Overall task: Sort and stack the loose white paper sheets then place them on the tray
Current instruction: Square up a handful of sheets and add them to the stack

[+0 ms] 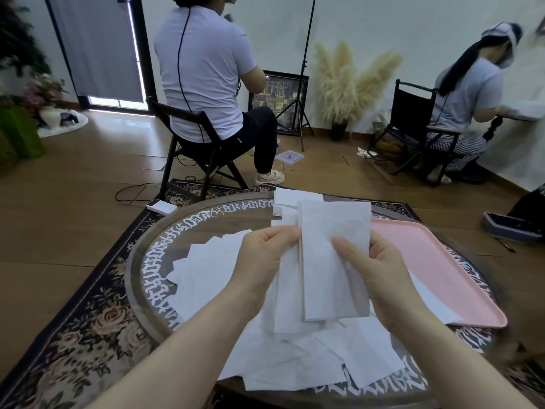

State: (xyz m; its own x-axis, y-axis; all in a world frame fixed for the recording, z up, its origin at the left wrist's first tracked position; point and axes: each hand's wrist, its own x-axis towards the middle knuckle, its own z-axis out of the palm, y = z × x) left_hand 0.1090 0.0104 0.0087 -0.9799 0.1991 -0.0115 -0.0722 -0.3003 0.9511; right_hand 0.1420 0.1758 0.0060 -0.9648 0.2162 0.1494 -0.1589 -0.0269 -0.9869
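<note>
Pinching sheets (334, 261) w/ both: left hand (262, 255) & right hand (371, 264); held up to square edges; tray (442, 261) beside, ready.

Both forearms extended; left hand (265, 249) and right hand (371, 261) raised, fingers curled, apparently pinching.

White walls (368, 22), wooden floor (73, 178), floral rug (88, 320), two dark folding chairs (200, 143), pampas grass (345, 84), curtained door (97, 45)

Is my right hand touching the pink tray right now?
Apart. The head view shows the right hand gripping held paper sheets above the table, with bare tabletop visible between it and the pink tray.
</note>
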